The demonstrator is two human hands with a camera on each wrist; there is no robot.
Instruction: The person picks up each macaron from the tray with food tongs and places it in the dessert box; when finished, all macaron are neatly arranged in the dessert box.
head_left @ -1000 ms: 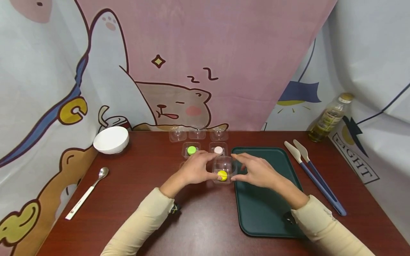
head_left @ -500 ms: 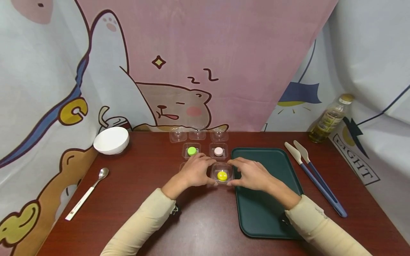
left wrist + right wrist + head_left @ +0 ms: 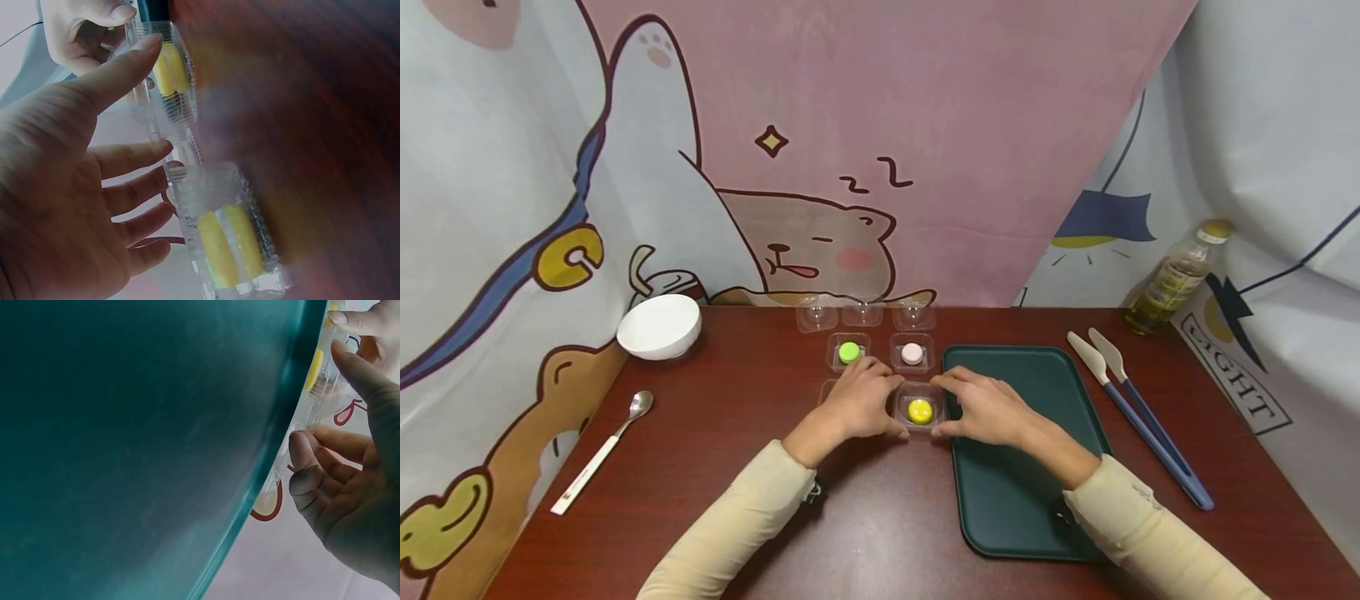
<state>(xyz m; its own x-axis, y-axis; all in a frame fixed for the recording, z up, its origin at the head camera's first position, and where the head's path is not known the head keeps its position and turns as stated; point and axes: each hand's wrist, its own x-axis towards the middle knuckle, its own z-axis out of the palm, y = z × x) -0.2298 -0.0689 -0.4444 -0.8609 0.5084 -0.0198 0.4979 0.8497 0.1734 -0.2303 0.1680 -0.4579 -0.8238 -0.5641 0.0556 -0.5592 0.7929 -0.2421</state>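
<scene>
A yellow macaron [image 3: 920,412] sits in a clear plastic box between my hands, with a clear lid [image 3: 921,392] over it. My left hand [image 3: 859,402] grips the left side of the lid, thumb near, index finger far. On the opposite side my right hand [image 3: 988,408] holds the lid the same way, thumb and index finger at its corners. In the left wrist view another boxed yellow macaron [image 3: 231,247] stands beside my left hand, mostly hidden in the head view. Behind are a green macaron [image 3: 849,352] and a pale pink macaron [image 3: 912,354] in clear boxes.
Three clear domed plastic pieces [image 3: 862,312] line the table's back edge. A dark green tray [image 3: 1022,508] lies under my right forearm, with blue-handled tongs [image 3: 1142,421] and an oil bottle [image 3: 1172,283] beyond. At left are a white bowl [image 3: 660,327] and a spoon [image 3: 602,454].
Both hands have lowered the clear lid onto the box with the yellow macaron and drawn slightly closer together. Over the last half second they have hardly moved.
</scene>
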